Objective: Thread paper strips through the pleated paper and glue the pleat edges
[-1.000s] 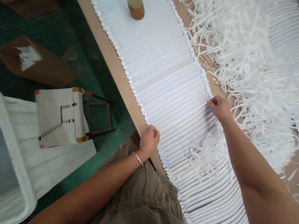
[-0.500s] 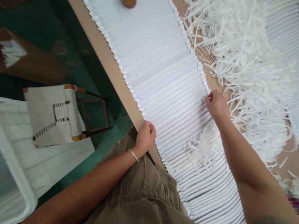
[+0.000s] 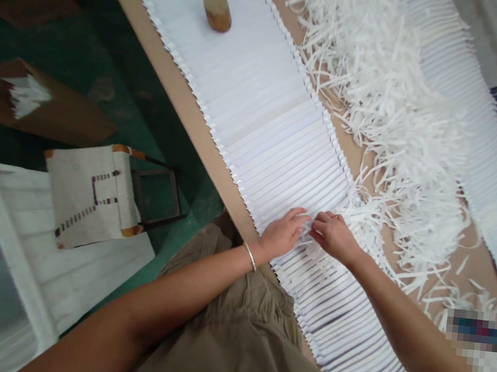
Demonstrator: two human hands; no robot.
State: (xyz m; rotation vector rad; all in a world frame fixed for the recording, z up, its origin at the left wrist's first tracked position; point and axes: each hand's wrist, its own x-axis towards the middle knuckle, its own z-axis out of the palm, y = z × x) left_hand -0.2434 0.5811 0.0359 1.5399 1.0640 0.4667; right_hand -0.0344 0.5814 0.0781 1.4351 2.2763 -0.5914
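Observation:
A long row of overlapping white paper pieces [image 3: 260, 110] runs along the brown table [image 3: 182, 93]. My left hand [image 3: 283, 232] and my right hand [image 3: 334, 235] meet in the middle of that row, fingertips nearly touching. Both hands have their fingers bent and pinched on one of the white pieces. A bangle sits on my left wrist. Loose white paper strips [image 3: 393, 118] lie heaped just right of my right hand.
A bottle with a red cap [image 3: 213, 0] stands on the row farther up. A second row of white pieces [image 3: 478, 157] lies at the far right. Beside the table, on the green floor, are a small stool [image 3: 105, 194], a brown paper bag [image 3: 39, 105] and a white chair [image 3: 10, 255].
Both hands left the row's two edges and came together at its middle, nearer to me. The loose strips that lay on the row by my right arm are now off to its right.

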